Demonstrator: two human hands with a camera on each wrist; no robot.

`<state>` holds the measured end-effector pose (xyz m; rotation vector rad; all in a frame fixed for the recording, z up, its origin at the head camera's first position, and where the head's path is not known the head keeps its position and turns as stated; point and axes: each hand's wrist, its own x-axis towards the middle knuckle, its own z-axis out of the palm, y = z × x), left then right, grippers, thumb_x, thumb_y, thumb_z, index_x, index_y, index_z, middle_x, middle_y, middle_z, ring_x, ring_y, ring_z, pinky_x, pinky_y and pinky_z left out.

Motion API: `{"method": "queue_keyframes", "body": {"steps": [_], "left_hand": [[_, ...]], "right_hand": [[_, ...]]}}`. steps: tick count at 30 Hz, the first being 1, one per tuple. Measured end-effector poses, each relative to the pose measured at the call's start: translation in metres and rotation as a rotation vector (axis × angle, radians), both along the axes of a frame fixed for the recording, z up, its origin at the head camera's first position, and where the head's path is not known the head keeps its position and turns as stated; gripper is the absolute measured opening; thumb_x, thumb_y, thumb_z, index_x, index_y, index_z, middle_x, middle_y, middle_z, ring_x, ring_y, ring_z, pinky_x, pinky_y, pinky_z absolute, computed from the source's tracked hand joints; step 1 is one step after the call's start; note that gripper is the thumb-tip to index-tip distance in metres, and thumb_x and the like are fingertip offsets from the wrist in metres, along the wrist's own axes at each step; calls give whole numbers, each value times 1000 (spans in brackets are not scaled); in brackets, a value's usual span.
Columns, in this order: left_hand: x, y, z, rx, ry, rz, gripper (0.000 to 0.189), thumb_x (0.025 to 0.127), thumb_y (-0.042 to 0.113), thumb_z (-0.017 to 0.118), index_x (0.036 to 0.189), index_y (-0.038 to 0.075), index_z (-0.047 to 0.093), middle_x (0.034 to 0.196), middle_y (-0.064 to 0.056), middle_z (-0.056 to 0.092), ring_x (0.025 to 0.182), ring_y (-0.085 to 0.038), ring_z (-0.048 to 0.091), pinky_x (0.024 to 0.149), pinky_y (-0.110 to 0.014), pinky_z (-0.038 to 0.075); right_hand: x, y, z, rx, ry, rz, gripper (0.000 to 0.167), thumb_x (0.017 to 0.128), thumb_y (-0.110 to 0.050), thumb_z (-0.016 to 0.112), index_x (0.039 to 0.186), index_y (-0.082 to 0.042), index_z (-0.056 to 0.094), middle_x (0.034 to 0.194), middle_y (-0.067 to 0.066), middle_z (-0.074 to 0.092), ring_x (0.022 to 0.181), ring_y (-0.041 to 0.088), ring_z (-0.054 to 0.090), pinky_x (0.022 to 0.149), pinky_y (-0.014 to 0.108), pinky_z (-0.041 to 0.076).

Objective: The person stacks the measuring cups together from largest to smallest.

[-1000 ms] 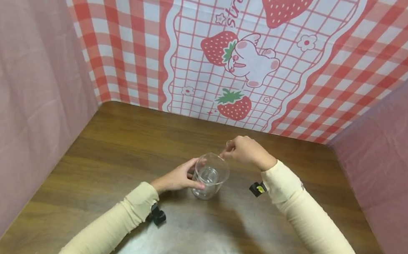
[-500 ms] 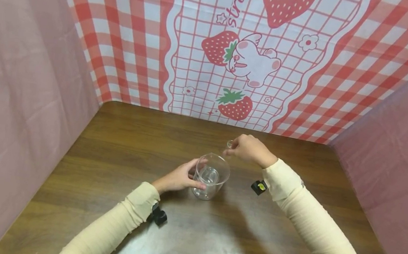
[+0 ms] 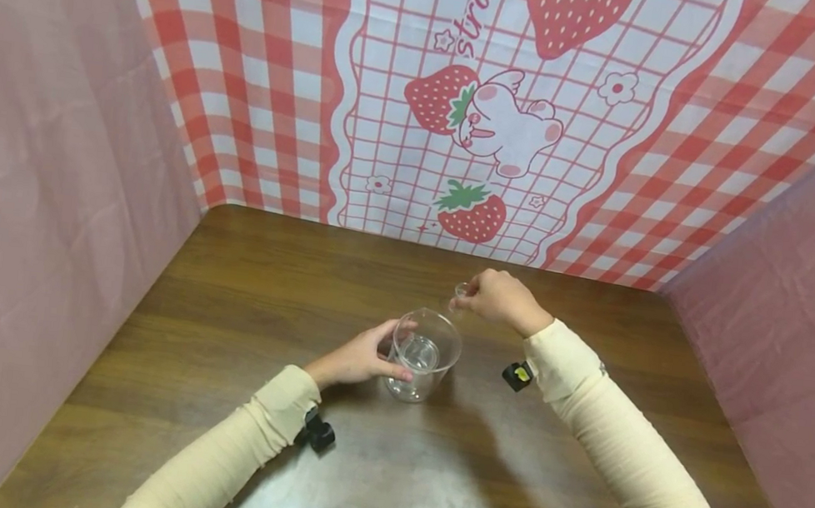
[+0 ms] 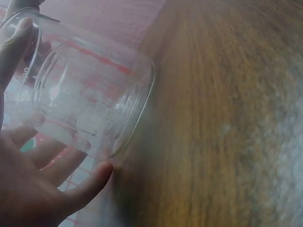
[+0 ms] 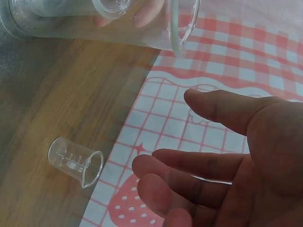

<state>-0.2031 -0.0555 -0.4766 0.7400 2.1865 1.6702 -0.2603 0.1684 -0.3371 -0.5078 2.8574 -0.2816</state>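
Observation:
A large clear glass beaker (image 3: 432,381) stands near the middle of the table, with my left hand (image 3: 360,356) curled round its left side. In the left wrist view the thumb lies at the rim and the fingers spread along the wall. Nested inside is a smaller glass vessel (image 4: 61,90). Beyond the large beaker's rim, my right hand (image 3: 502,300) hovers over the table. The right wrist view shows its thumb apart from loosely bent fingers, holding nothing. A tiny graduated beaker (image 5: 71,160) stands upright on the wood beside those fingertips, partly covered by them in the head view.
The brown wooden table (image 3: 238,285) ends at a red and white strawberry-print cloth (image 3: 273,105) at the back. Pink cloth walls (image 3: 33,161) enclose both sides. Black cameras (image 3: 317,432) are strapped to both sleeved wrists.
My right hand has drawn slightly right and away from the large beaker's rim, and more of the tiny beaker shows beside it. My left hand keeps its grip on the large beaker.

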Motion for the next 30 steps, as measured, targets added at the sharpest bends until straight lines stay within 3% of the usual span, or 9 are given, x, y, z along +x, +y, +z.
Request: {"method": "queue_keyframes", "body": {"steps": [19, 30], "left_hand": [[-5, -1, 2, -2, -15, 4, 83, 77, 18, 82, 146, 5, 38, 145, -22, 48, 132, -36, 50, 101, -41, 53], [-2, -1, -1, 3, -21, -5, 83, 78, 19, 82, 146, 3, 37, 144, -24, 49, 130, -37, 51, 101, -43, 53]], "right_hand": [[-13, 6, -10, -43, 64, -96, 44, 90, -40, 66, 106, 0, 72, 101, 18, 74, 89, 32, 69, 78, 46, 58], [-23, 6, -24, -42, 71, -147, 47, 91, -46, 63, 104, -1, 73, 102, 17, 74, 91, 34, 69, 78, 47, 57]]}}
